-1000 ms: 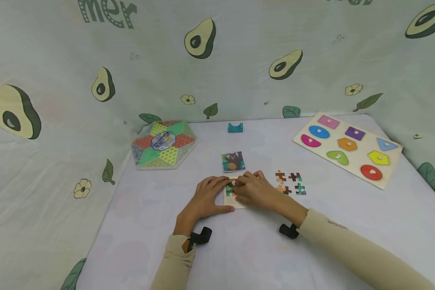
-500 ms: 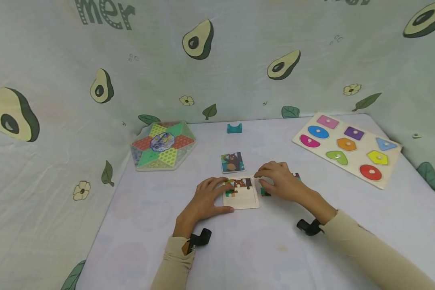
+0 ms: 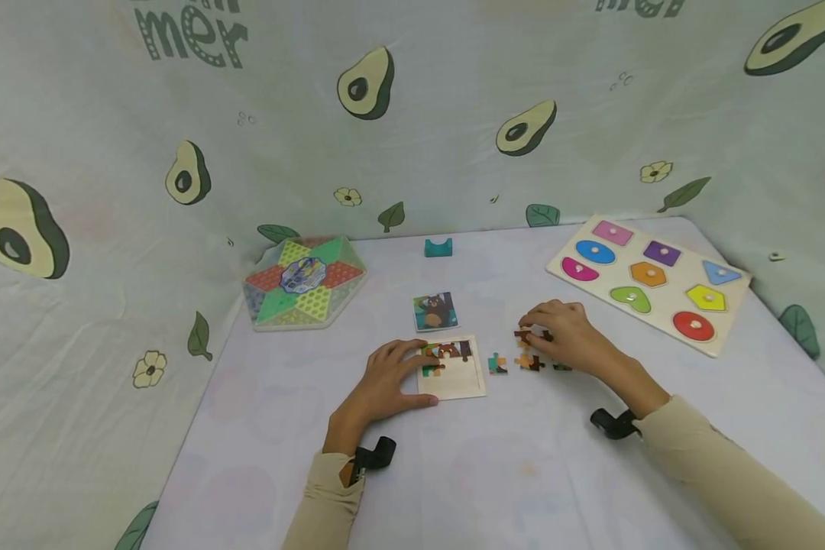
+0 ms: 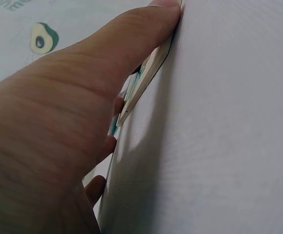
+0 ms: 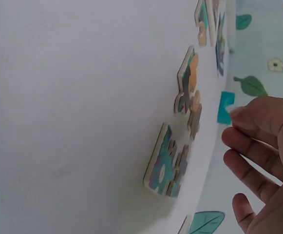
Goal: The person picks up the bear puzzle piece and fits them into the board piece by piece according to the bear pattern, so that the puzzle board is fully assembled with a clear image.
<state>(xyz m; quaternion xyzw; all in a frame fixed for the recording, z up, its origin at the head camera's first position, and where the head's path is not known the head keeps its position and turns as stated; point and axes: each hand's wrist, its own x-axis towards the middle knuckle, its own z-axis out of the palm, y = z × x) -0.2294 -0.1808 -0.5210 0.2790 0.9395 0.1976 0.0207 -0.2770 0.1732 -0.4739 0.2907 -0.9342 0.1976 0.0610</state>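
Observation:
My left hand (image 3: 380, 383) holds the left side of a small wooden puzzle tray (image 3: 462, 388), fingers at its upper left and thumb at the near edge. Several pieces with a bear's head sit along the tray's top and left; the rest shows bare wood. In the left wrist view, the thumb (image 4: 136, 36) lies along the tray's edge (image 4: 143, 87). To the right, my right hand (image 3: 569, 336) reaches over loose jigsaw pieces, its thumb and fingertips apart beside a brown piece (image 3: 522, 336). A teal piece (image 3: 498, 364) and an orange-brown piece (image 3: 529, 363) lie nearer the tray.
Above the tray lies a square bear picture (image 3: 435, 312). A teal notched block (image 3: 438, 247) stands at the table's back. A patterned hexagonal box (image 3: 305, 284) is back left, and a peg board of colourful shapes (image 3: 594, 276) is back right.
My right hand has left the tray and moved right to the loose pieces. A teal piece now lies beside the tray. The left hand keeps its place; the head view has shifted slightly.

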